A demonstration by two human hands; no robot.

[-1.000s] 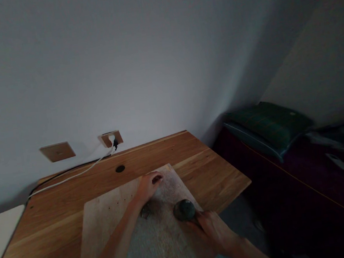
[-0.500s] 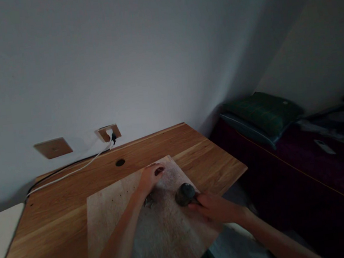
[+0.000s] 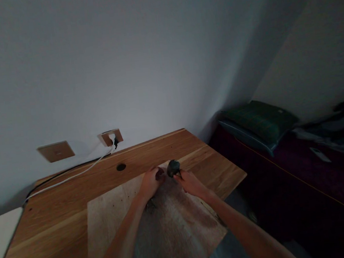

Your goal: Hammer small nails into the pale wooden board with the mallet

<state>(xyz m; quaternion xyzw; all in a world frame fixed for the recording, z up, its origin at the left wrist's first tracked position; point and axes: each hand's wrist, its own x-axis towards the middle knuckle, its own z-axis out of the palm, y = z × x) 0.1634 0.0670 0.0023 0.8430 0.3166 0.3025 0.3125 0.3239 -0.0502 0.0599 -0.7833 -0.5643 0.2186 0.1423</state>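
Note:
My right hand point(image 3: 190, 181) is closed round the handle of a dark-headed mallet point(image 3: 173, 168), its head over the far edge of a pale wooden board point(image 3: 107, 219). Just left of the mallet head, my left hand point(image 3: 151, 183) rests at the board's far edge with its fingers curled together. Whatever the left fingers pinch, if anything, is too small and dim to make out. Beside my left wrist a small cluster of thin metal pieces point(image 3: 150, 206) lies on the board, partly hidden by the wrist. A row of small dark marks runs along the board's upper left part.
The board lies on a wooden desk point(image 3: 46, 226) against the wall. White and black cables point(image 3: 72, 179) run to a wall socket point(image 3: 111, 138) at the back. A white surface point(image 3: 4, 235) stands at the left. On the right, a green pillow point(image 3: 264, 120) lies on a purple-covered bed point(image 3: 273, 175).
My right hand has brought the mallet away from me and slightly left, from over the board's right side to beside my left hand. The left hand has stayed nearly in place.

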